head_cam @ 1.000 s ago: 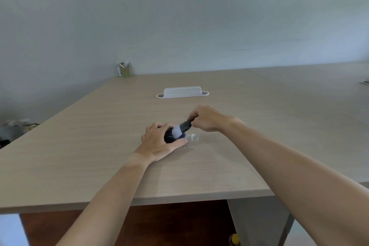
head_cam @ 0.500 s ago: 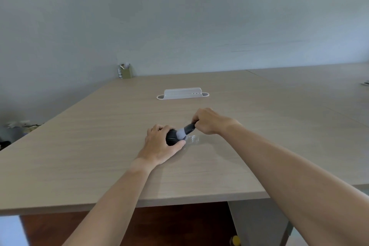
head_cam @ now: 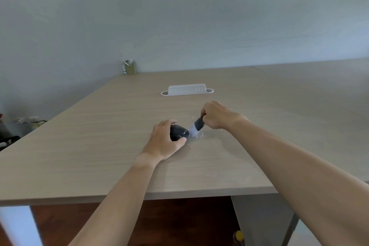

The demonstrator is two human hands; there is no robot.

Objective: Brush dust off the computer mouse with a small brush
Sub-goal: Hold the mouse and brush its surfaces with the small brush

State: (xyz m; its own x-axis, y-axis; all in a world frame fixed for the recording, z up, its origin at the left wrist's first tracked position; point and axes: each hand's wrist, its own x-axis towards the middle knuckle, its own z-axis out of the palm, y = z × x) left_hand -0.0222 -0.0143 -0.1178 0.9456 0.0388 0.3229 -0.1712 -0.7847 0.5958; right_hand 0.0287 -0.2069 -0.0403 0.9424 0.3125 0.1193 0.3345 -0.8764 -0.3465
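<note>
A black computer mouse [head_cam: 178, 133] lies on the light wooden table [head_cam: 99, 146], near the middle. My left hand [head_cam: 162, 142] wraps around its left side and holds it down, thumb on the near edge. My right hand [head_cam: 216, 115] grips the dark handle of a small brush [head_cam: 196, 126]. The pale bristles point down-left and touch the mouse's right end. Small bright specks lie on the table just under the bristles.
A white slotted stand [head_cam: 187, 90] sits farther back on the table. A small olive pen cup [head_cam: 129, 67] stands at the far corner against the wall. The table's front edge runs just below my forearms.
The brush has swept from the top of the mouse to its right end. My right hand moved right and slightly away; more of the mouse shows now.
</note>
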